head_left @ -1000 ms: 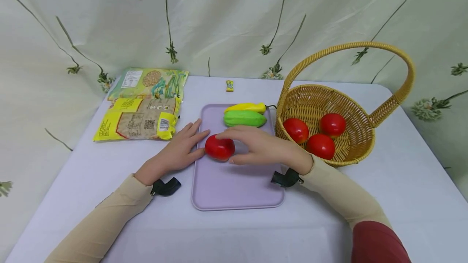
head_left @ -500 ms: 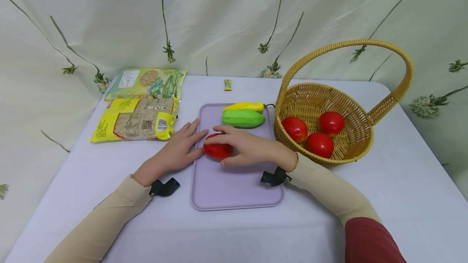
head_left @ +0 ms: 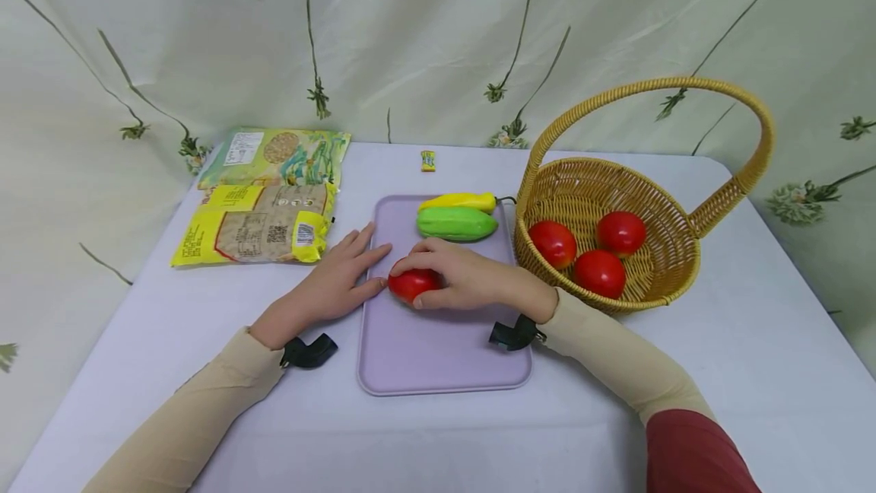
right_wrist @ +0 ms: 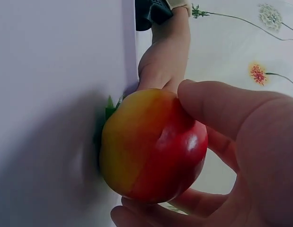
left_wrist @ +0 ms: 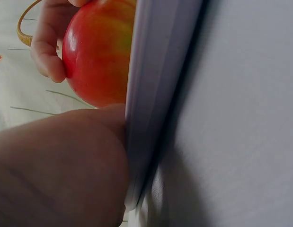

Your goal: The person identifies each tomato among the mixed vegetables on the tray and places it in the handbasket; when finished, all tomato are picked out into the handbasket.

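My right hand (head_left: 465, 274) grips a red tomato (head_left: 409, 287), fingers curled over its far side and thumb at its near side. In the right wrist view the tomato (right_wrist: 155, 151) has a yellow-orange part, and green leaves show at its underside, close to the tray. The left hand (head_left: 340, 278) lies with straight, spread fingers across the left rim of the pale purple tray (head_left: 438, 360), its thumb tip right beside the tomato. In the left wrist view the right hand's fingers (left_wrist: 46, 54) bend around the tomato (left_wrist: 99, 52).
At the tray's back lie a yellow chili pepper (head_left: 460, 202) and a green ribbed vegetable (head_left: 457, 224). A wicker basket (head_left: 674, 280) with a tall handle holds several red tomatoes (head_left: 600, 274) on the right. Two food packets (head_left: 256, 223) lie left; a small yellow packet (head_left: 427, 161) lies behind.
My right hand has moved left over the tomato, and its fingers have curled round it. The tomato has shifted slightly right, and the left hand has stayed at the tray's rim.
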The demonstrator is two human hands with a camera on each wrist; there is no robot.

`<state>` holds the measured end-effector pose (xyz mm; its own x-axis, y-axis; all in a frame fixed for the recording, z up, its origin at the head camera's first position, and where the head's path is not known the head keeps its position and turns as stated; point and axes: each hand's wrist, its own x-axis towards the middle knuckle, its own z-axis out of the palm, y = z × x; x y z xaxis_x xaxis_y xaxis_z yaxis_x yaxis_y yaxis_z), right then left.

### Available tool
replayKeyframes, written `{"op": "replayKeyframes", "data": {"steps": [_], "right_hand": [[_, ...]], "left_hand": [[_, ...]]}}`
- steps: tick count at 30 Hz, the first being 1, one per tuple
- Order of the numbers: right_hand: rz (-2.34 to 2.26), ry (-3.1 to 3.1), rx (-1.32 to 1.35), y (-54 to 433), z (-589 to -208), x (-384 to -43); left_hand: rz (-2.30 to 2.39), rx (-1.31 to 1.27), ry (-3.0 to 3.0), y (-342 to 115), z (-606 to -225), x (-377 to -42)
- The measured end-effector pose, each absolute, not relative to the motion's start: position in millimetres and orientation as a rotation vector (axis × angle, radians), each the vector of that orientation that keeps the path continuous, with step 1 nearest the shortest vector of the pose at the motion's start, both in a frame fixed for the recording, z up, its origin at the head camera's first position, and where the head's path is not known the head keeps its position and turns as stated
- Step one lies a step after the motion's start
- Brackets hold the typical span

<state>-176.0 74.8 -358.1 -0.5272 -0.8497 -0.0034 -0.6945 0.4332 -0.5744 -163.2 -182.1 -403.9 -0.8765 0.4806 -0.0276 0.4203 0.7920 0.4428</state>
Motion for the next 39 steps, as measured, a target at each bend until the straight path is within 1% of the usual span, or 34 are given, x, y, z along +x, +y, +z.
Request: {"op": "replayKeyframes", "data": {"steps": [4,10,18,39], "right_hand": [[-0.791,2.408,-1.296,74.0,-358.3,-175.7],[-0.819,2.404,-1.327,72.9,-360.2,-177.2],[-0.684,2.417,-1.374,74.2,-363.0,-176.6],[-0.693,2.442,-1.320,73.7,-361.2,-176.2]], "left_hand": [[0.649,0.714,2.844,-182.6,-405.0,-163.2],[0.657,0.703,2.839,-182.9,-405.2,-163.2],[0.662,0.700,2.834,-182.2,-405.1,-161.6],[0.648,0.700,2.840,-182.8,-406.4,-163.3]]}}
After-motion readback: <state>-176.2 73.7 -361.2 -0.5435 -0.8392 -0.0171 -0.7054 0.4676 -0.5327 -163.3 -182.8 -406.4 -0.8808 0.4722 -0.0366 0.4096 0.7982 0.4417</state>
